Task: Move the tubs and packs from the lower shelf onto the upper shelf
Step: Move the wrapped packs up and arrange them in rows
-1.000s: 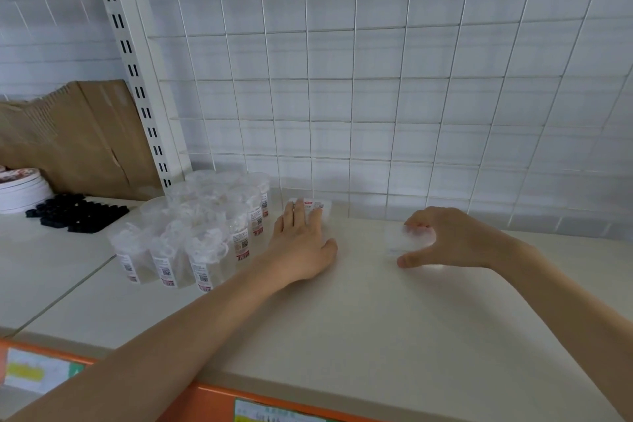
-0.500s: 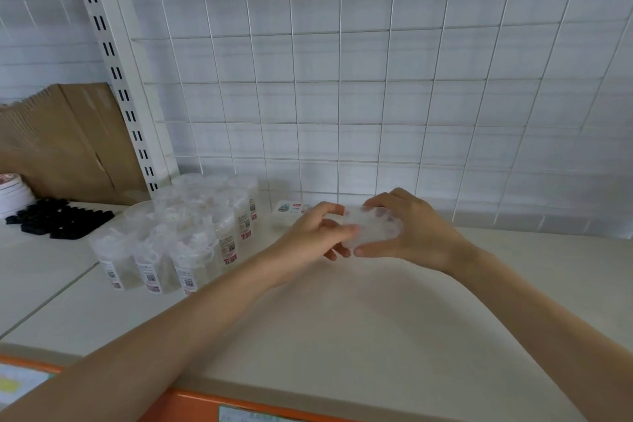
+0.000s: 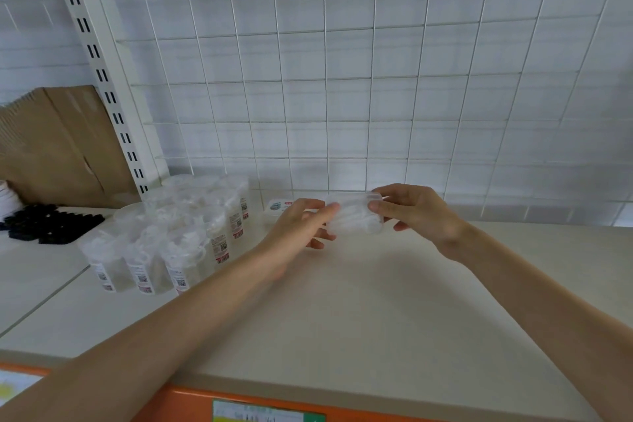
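While over the shelf (image 3: 376,305), pack (image 3: 352,215) between left hand (image 3: 297,229), right hand (image 3: 422,212)

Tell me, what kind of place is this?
Probably a shop, or its stockroom. The shelf has an orange price strip along its front edge, a wire grid backs it, and many matching clear tubs with barcode labels stand together, like goods for sale.

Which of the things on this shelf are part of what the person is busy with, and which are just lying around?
Part of the job: small clear plastic pack, held by the left hand and right hand; clear labelled plastic tubs; flat white labelled pack; cream shelf.

Just lying about: cluster of small black pieces; brown cardboard sheet; white wire grid.
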